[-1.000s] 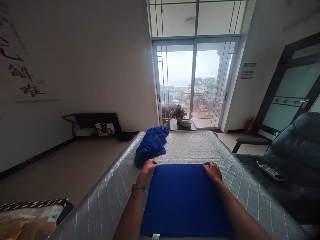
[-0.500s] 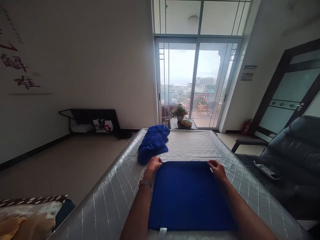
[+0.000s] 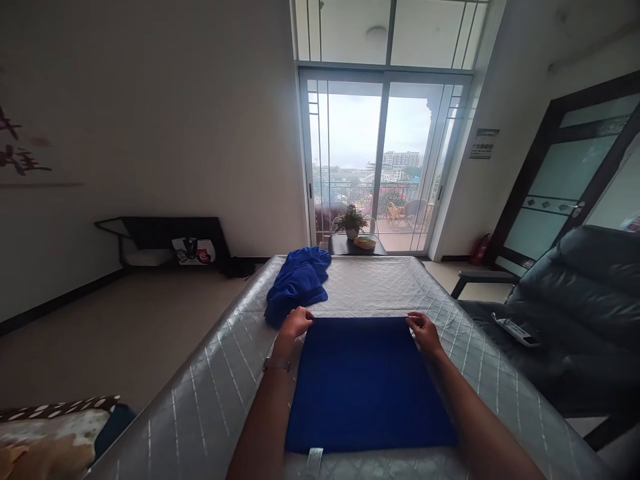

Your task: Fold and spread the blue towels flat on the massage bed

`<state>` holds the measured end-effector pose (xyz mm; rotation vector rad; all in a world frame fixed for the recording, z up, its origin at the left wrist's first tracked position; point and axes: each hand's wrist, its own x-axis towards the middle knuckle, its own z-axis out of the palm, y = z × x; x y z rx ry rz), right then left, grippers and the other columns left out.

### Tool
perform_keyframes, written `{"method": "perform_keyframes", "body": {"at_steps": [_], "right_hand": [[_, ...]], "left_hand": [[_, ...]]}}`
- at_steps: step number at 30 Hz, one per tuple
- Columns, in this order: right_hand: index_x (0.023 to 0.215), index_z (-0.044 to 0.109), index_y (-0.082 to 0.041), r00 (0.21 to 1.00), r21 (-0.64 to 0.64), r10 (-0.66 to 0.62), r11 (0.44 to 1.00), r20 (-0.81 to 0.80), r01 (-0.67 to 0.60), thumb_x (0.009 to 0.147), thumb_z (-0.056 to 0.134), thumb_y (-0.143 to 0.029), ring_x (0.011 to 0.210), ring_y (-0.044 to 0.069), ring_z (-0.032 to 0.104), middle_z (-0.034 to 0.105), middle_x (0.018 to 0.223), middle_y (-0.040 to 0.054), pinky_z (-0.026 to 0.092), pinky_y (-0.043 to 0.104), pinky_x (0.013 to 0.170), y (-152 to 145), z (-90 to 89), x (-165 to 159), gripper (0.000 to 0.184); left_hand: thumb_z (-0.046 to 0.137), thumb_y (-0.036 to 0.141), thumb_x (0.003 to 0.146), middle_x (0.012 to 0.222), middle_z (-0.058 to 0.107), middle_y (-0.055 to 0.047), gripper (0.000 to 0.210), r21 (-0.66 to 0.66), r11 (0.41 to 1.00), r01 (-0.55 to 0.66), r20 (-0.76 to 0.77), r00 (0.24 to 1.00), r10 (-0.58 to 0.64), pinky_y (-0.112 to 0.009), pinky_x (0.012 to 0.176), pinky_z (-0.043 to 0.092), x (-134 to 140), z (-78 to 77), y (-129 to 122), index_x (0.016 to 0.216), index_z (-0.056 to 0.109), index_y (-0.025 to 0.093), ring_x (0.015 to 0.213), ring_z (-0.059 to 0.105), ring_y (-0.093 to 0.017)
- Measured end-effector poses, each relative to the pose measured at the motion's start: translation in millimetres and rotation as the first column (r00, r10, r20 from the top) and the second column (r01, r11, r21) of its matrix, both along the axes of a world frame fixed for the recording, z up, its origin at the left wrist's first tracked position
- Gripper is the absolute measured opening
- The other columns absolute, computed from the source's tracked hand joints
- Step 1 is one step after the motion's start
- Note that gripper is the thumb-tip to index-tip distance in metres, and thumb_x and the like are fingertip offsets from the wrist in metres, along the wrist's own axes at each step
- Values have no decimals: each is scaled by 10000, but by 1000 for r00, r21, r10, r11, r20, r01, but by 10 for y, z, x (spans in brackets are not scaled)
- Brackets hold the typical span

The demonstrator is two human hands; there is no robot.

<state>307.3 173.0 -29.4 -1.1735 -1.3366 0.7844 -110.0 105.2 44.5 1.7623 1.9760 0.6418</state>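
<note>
A dark blue cloth [image 3: 373, 387], smooth and rectangular like a folded towel, lies flat on the silvery quilted mattress [image 3: 220, 400]. My left hand [image 3: 297, 323] pinches its far left corner, and a band circles that wrist. At the far right corner, the fingertips of my right hand [image 3: 424, 330] are closed on the same cloth. A small white tag [image 3: 315, 459] sticks out from its near left edge. Just beyond my left hand, a crumpled blue cloth [image 3: 299, 283] rests in a loose heap near the mattress's far left edge.
To the right stands a dark padded chair [image 3: 560, 320] with a white remote-like object [image 3: 517, 330] on its seat. Past the mattress are a small table [image 3: 345, 247] and a potted plant [image 3: 351, 220] before glass sliding doors [image 3: 345, 153]. Patterned fabric [image 3: 55, 430] shows at lower left.
The view has turned slightly to the right, so everything appears a little further left. Both hands keep their pinch on the far corners of the flat blue cloth.
</note>
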Motion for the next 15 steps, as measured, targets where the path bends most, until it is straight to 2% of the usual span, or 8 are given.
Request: {"method": "perform_keyframes", "body": {"at_steps": [8,15], "right_hand": [[976,669,-230,999,18,34,999,-15,-34,645,748,-713,850,255,707,755,882,73,536,374,761,2,-19,47,591],[887,656,-230,998,47,23,999,-57,-21,586,738,-772,750,249,697,741,791,62,531,382,709,-21,63,16,626]], "left_hand": [[720,228,666,859,795,-55,145,16,1000,15,10,1000,-15,-280,789,494,-19,184,-81,795,782,204,946,722,-247],[743,240,608,779,775,-30,155,67,998,14,91,996,-21,-282,750,518,11,373,-208,757,752,199,856,731,-231]]}}
